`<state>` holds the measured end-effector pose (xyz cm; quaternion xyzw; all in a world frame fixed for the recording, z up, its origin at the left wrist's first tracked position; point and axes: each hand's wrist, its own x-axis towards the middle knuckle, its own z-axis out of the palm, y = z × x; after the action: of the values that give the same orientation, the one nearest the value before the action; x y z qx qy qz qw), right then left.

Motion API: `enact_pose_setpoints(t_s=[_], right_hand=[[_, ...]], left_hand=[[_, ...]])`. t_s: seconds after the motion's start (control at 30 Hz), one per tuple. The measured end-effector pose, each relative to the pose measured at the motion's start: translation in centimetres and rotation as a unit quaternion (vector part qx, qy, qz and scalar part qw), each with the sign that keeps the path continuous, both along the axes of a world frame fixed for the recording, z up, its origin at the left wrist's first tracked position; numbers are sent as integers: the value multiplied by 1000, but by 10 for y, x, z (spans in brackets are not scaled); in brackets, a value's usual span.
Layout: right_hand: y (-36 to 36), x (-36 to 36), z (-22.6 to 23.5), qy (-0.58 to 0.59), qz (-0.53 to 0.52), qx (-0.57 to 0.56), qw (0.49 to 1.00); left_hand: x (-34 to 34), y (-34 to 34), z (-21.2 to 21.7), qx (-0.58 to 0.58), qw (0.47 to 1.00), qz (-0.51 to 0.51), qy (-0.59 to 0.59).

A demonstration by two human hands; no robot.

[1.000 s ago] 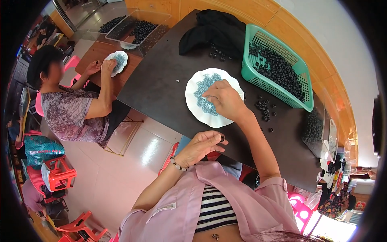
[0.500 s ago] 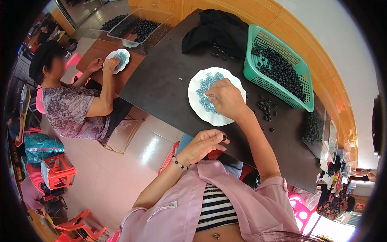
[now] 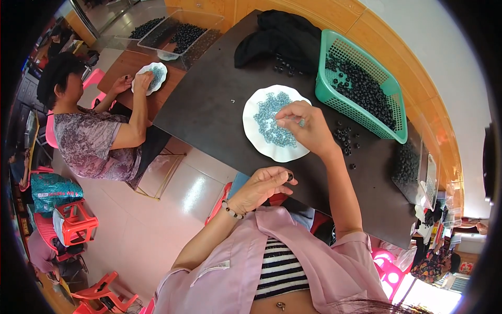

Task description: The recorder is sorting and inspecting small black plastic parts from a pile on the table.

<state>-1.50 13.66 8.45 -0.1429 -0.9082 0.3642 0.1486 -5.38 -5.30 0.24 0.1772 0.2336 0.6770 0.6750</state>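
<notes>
My left hand is near the table's front edge, palm partly up. Between its thumb and fingers it pinches a small round black part. My right hand hovers over the right side of a white wavy-rimmed plate, thumb and fingertips pinched together. Whatever lies between those fingertips is too small to make out. Many tiny translucent blue-grey pieces are spread over the plate.
A green basket of black parts stands behind on the right, with loose black parts before it. Black cloth lies at the back. A clear container is at the right edge. Left, a co-worker sits at another plate.
My right hand has lifted from the pieces and shifted right, toward the plate's edge, its fingers now pinched. My left hand stays put with the black part.
</notes>
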Motion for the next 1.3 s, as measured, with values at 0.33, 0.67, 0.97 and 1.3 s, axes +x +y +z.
enact_pose_setpoints(t_s=[0.33, 0.67, 0.97, 1.3], right_hand=[[9, 24, -8, 7, -58, 98, 993], [12, 29, -11, -44, -62, 102, 992], [4, 13, -16, -13, 6, 143, 990], [2, -10, -32, -14, 37, 209, 977]], left_hand=[[0, 0, 0, -2, 1000, -9, 9], [-1, 1, -1, -7, 1000, -10, 12], [-2, 1, -3, -9, 1000, -14, 9], [-2, 1, -1, -6, 1000, -12, 8]])
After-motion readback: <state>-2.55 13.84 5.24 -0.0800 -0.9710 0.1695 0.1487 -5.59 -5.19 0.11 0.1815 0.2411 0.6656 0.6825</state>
